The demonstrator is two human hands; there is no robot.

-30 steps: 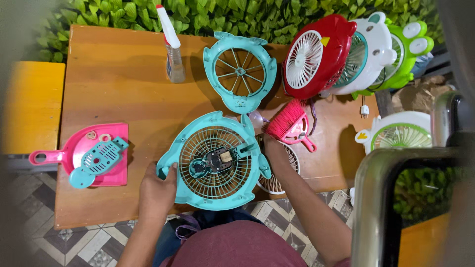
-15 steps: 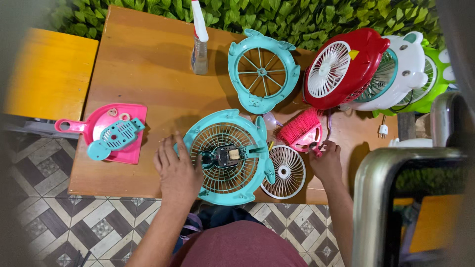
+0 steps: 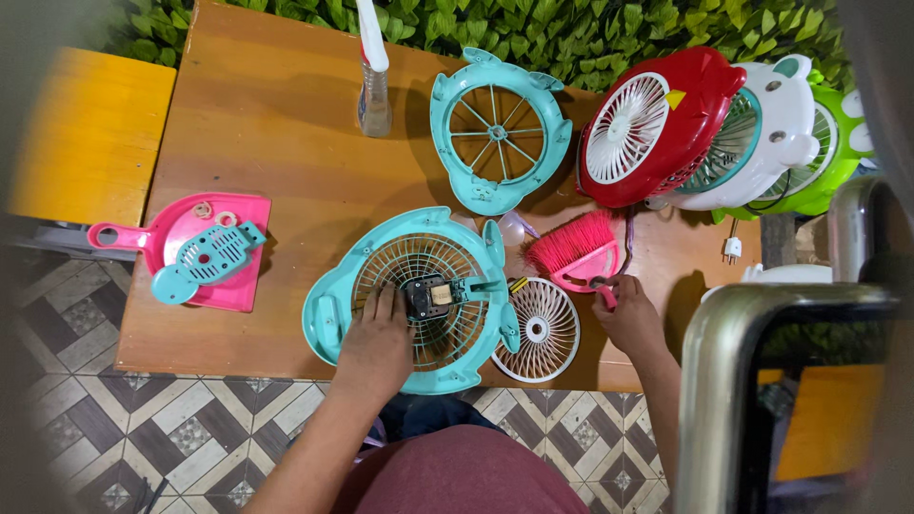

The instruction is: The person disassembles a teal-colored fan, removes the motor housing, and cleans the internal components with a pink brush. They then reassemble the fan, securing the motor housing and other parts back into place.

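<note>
Single head view, looking straight down, close above table [image 3: 286,143]

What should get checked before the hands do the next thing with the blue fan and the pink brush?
1. Left hand steadying the fan shell: ok, it lies flat on the grille.
2. Motor in reach: ok, right at the fingertips.
3. Right hand gripping the brush: cannot tell, it is at the handle but the grip is hidden.
4. Shell fully on the table: not ok, its near edge pokes over the side.
5. White blade safe: not ok, it also sits at the table edge.
6. Dustpan holding small parts: ok, out of the way on the left.
</note>
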